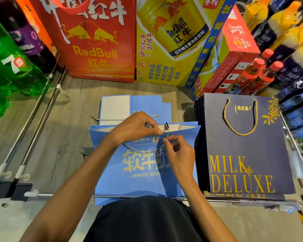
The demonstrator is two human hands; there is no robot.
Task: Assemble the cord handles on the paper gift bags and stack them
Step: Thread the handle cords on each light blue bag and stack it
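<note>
- Green bottles [10, 67] crowd the far left. Two metal rails [33, 123] run beside them, and bare shelf [68, 137] lies between the rails and the work.
- The blue bag [143, 180] lies in the middle with its mouth open and its near edge over the front rail. It has yellow print, and a silver cord [143, 151] loops across its front.
- The left hand [135, 128] pinches the bag's top edge.
- The right hand [179, 154], just beside it, pinches the cord end between thumb and forefinger.
- Dark bags [248, 154] are stacked close on the right, leaving little room.
</note>
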